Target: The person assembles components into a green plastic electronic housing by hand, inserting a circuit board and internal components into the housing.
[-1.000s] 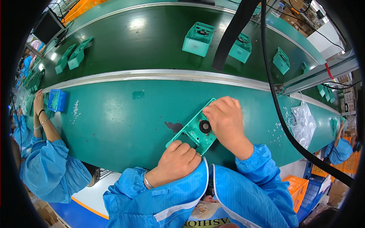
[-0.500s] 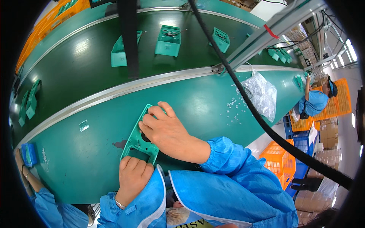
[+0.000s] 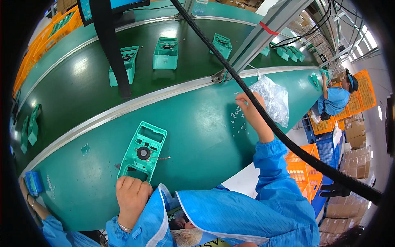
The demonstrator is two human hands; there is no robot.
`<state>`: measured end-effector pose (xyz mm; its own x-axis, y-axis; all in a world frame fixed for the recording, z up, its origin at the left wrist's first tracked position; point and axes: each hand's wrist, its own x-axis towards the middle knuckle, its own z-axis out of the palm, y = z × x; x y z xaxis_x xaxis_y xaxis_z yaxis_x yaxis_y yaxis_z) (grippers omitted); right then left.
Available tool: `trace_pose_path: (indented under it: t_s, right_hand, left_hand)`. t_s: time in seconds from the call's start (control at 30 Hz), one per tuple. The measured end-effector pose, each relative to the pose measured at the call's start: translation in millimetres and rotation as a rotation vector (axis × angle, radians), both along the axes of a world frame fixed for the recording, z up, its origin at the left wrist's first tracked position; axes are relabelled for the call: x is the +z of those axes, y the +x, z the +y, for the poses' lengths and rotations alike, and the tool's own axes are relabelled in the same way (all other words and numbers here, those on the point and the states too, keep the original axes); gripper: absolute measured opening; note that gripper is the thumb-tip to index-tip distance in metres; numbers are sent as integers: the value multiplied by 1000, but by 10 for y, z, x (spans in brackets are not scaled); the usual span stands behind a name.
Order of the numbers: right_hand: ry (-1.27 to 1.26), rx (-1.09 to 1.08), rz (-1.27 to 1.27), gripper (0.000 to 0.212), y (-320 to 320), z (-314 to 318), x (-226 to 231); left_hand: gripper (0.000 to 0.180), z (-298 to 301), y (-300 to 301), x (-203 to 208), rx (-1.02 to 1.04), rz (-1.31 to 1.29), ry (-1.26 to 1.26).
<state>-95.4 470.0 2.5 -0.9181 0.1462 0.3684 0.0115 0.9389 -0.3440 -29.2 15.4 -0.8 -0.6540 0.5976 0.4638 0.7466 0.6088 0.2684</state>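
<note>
A green plastic housing (image 3: 132, 155) lies on the bench, tilted away to the right, with cut-out windows facing up. Mounted in its middle is a round black speaker (image 3: 143, 153), whose short wire (image 3: 161, 158) sticks out to the right. My left hand (image 3: 132, 199) is closed around the housing's near end. Farther right, my right hand (image 3: 253, 111) hovers with fingers pinched together; whatever is between them is too small to make out. Scattered small clear pieces (image 3: 235, 123) lie below and beside it, next to a clear plastic bag (image 3: 275, 101).
Beyond a metal rail, several similar green housings (image 3: 165, 59) sit on a dark green belt. A thick black cable (image 3: 288, 142) crosses the view. An orange crate (image 3: 304, 168) stands at right. Another person's hand (image 3: 25, 191) is by a blue box (image 3: 33, 183); another person works far right.
My right hand has left the housing and reached right to the clear pieces. The housing, turned slightly, now shows its speaker and wire. The view has shifted a little.
</note>
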Motion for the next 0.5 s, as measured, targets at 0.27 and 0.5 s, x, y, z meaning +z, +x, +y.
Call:
trace_pose_path:
  t_s: [0.27,0.5]
  right_hand:
    - [-10,21,-38,9,120,252,-126]
    - [-17,-16,-64,6,108,259,-181]
  left_hand:
    - [23,36,8,59,28,-27,-26]
    - [23,57,-29,53,22,-16,-25]
